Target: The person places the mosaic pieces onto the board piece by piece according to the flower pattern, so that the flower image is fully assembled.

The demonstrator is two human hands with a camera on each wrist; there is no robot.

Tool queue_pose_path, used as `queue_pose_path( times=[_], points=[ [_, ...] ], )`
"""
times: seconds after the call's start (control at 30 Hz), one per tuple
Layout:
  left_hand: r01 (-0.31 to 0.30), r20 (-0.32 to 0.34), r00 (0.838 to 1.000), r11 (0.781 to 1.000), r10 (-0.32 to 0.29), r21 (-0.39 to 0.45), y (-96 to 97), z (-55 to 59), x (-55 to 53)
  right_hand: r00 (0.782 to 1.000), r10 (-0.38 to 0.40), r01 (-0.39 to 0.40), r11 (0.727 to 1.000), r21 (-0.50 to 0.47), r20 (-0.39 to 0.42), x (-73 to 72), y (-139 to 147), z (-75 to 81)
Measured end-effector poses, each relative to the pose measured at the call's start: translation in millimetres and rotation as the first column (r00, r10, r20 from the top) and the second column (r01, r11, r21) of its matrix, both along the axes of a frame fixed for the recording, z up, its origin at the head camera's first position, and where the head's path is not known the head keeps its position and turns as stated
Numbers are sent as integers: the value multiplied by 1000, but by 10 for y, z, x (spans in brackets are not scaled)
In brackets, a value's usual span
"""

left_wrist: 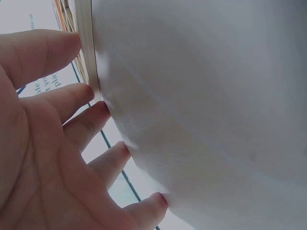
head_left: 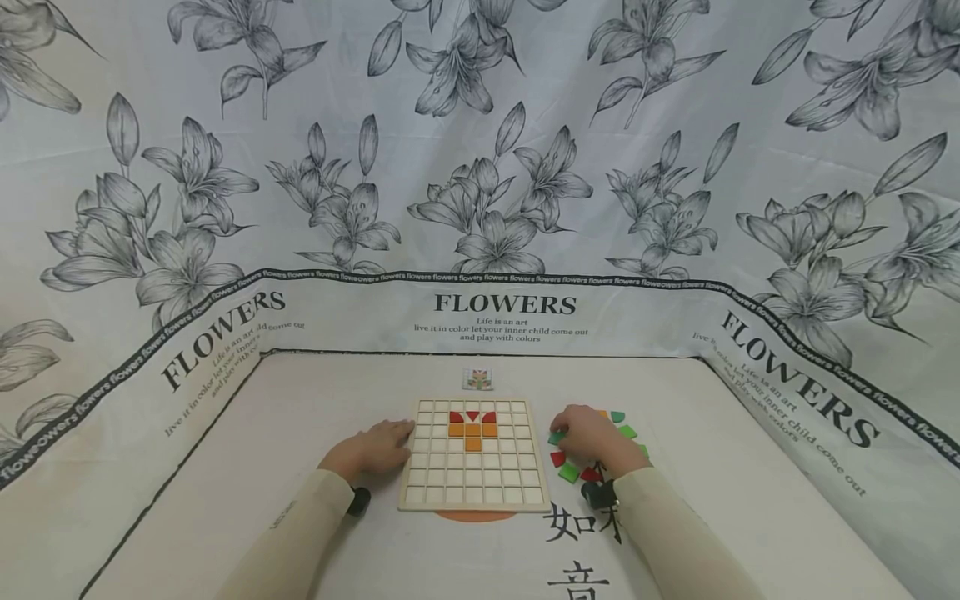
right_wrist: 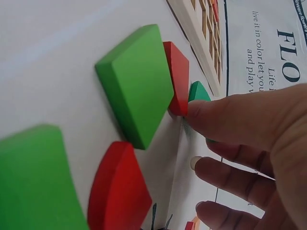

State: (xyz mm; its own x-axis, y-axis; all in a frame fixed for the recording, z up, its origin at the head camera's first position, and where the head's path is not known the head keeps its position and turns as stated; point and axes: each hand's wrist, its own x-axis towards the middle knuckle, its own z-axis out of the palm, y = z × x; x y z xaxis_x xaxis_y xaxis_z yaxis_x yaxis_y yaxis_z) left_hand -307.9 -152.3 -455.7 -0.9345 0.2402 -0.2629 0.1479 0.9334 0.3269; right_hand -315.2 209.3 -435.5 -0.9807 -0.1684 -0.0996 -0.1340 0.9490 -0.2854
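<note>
A square wooden grid board (head_left: 442, 477) lies on the table, with orange tiles (head_left: 472, 431) and red tiles (head_left: 456, 417) set in its upper middle cells. My left hand (head_left: 384, 447) rests at the board's left edge; in the left wrist view its thumb (left_wrist: 57, 50) and some fingertips touch the wooden side, fingers spread. To the right of the board, my right hand (head_left: 588, 432) pinches a dark green tile (right_wrist: 198, 91) by its edge, partly hidden behind the thumb. Close to that hand lie a bright green tile (right_wrist: 139, 84), a red tile (right_wrist: 179, 76) and a red curved tile (right_wrist: 117, 187).
Behind the board lies a small card (head_left: 477, 379) with a coloured flower-like pattern. More loose tiles, including a green one (head_left: 627, 432) and a dark green one (head_left: 617, 416), lie right of the right hand. A flower-printed cloth (head_left: 495, 317) stands around the table's back and sides.
</note>
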Motion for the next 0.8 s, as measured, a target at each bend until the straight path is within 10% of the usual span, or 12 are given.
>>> queue_pose_path(
  times=[0.8],
  points=[
    [8,2,1000,1000,-8,0,-4,-27,-25,999,29,-31,997,-74,-36,60,-70,148]
  ],
)
